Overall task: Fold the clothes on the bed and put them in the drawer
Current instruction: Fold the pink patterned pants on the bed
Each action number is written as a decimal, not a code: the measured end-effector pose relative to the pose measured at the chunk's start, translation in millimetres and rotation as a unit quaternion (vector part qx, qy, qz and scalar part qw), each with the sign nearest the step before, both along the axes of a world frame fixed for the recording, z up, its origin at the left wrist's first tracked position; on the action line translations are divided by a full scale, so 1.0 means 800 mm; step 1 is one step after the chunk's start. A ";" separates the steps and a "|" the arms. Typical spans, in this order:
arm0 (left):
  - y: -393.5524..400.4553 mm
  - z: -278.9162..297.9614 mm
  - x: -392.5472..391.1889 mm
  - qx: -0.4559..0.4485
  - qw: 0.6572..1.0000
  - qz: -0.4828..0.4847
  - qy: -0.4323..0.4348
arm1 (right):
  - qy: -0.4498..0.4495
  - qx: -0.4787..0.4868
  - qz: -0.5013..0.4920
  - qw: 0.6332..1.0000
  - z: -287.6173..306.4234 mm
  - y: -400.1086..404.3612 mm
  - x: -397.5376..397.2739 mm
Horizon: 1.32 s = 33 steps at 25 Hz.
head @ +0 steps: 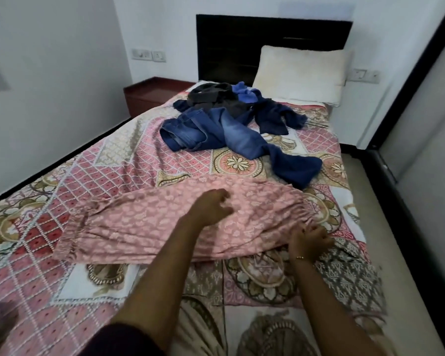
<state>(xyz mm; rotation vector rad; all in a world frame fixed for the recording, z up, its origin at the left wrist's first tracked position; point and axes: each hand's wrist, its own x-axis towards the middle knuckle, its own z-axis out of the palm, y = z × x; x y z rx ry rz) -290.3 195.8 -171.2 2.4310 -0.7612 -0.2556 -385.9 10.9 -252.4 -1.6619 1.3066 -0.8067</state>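
The left hand (211, 206) rests loosely curled on the pink trousers (165, 222); the right hand (310, 241) pinches their waistband. The trousers lie crosswise, legs running leftward.

A white pillow (299, 73) leans against the dark wooden headboard (242, 44) at the far end. Left of it a reddish-brown bedside cabinet (149, 95) stands in the corner against the white wall (49, 73). Switch plates sit on the wall either side of the headboard, one (148, 55) on the left, another (364, 75) on the right. A pale floor strip (385, 214) runs along the right.
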 end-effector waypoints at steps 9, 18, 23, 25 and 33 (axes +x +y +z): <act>-0.150 -0.084 -0.071 0.026 0.995 -0.026 -0.092 | -0.268 0.375 0.250 0.851 0.060 -0.052 0.022; -0.149 -0.039 -0.012 -0.581 0.627 0.376 0.359 | 0.137 0.051 0.192 0.970 0.025 -0.089 0.041; -0.150 0.005 -0.032 -0.606 0.667 0.347 0.261 | 0.014 0.146 0.259 0.955 0.053 -0.099 0.051; -0.156 -0.004 -0.037 -0.571 0.735 0.288 0.224 | -0.061 0.143 0.166 0.974 0.060 -0.105 0.047; -0.187 -0.094 -0.054 -0.024 0.986 -0.145 -0.072 | 0.044 -0.124 0.124 0.984 0.017 -0.079 0.014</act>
